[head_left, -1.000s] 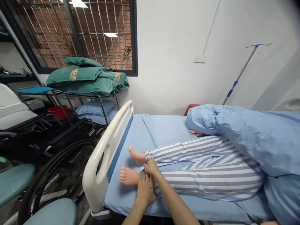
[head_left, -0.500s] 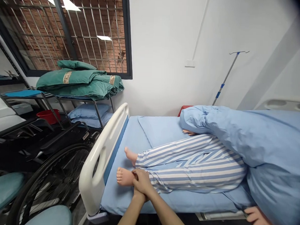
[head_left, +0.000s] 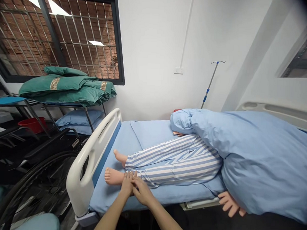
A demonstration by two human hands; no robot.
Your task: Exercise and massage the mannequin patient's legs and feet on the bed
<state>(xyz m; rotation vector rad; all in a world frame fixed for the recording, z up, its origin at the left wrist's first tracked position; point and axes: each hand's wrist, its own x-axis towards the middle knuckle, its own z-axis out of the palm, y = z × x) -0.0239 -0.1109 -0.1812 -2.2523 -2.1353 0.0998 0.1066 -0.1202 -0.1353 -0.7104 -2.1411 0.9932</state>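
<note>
one bare foot (head_left: 113, 176), the nearer of two, lies toes up on the blue bed sheet (head_left: 153, 128), its ankle at the hem of striped trousers (head_left: 181, 170). the person's left hand (head_left: 127, 184) lies over this ankle and hem, fingers bent across; whether it grips the leg or cloth, one cannot tell. the right hand (head_left: 142, 192) is just beside it, fingers bent and meeting the left; whether they pinch anything is hidden. the far foot (head_left: 120, 157) lies a little apart, turned outward. beyond the toes stands the white footboard (head_left: 74, 172). a blue quilt (head_left: 263, 160) covers the lying figure's upper part, one open hand (head_left: 229, 203) sticking out past the near bed edge. farther off are a wheelchair (head_left: 50, 142) on the left, green bundles (head_left: 68, 87) below the window and a pole (head_left: 211, 80) by the wall.
</note>
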